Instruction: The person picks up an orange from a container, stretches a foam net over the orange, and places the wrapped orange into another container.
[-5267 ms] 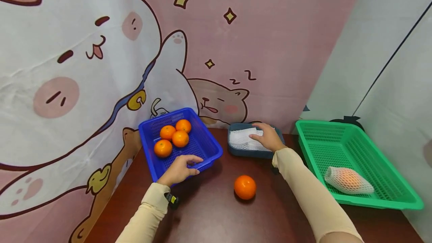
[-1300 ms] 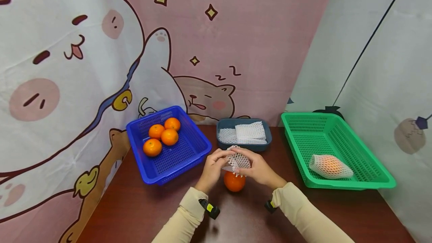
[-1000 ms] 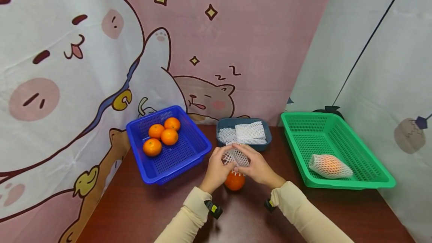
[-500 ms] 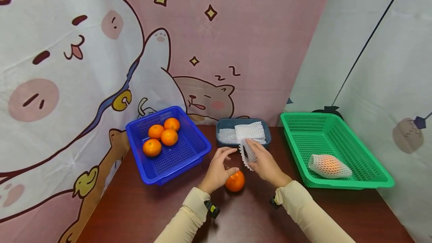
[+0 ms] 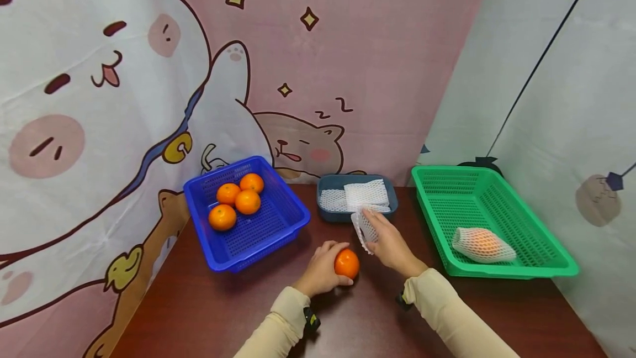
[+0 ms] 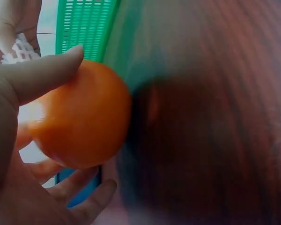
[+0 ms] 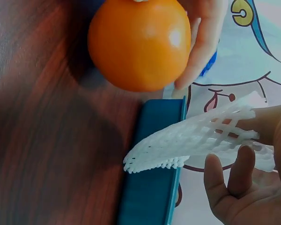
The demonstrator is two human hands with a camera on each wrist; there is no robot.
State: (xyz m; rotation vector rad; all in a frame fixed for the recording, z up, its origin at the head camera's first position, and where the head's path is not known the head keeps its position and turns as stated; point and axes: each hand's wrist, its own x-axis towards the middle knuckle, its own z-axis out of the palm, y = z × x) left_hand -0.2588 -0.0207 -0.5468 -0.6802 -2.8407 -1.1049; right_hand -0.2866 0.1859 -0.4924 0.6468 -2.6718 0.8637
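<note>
An orange (image 5: 348,264) sits on the table in front of me, and my left hand (image 5: 320,270) grips it from the left. In the left wrist view the thumb lies on one side of the orange (image 6: 91,117) and the fingers curl on the other. My right hand (image 5: 395,248), just right of the orange, holds a white foam net sleeve (image 5: 366,230) by one end. In the right wrist view this foam net sleeve (image 7: 173,147) gapes around part of the hand, and its free end hangs beside the orange (image 7: 140,44).
A blue basket (image 5: 293,231) with several oranges stands at the left. Behind the hands is a dark blue tray (image 5: 335,216) of flat foam net sleeves (image 5: 365,195). The green basket (image 5: 497,269) on the right holds one fruit in a foam net (image 5: 483,245).
The right hand took a foam net sleeve from the tray, and both hands spread it above the orange. The left hand then let go of the sleeve and took hold of the orange.
</note>
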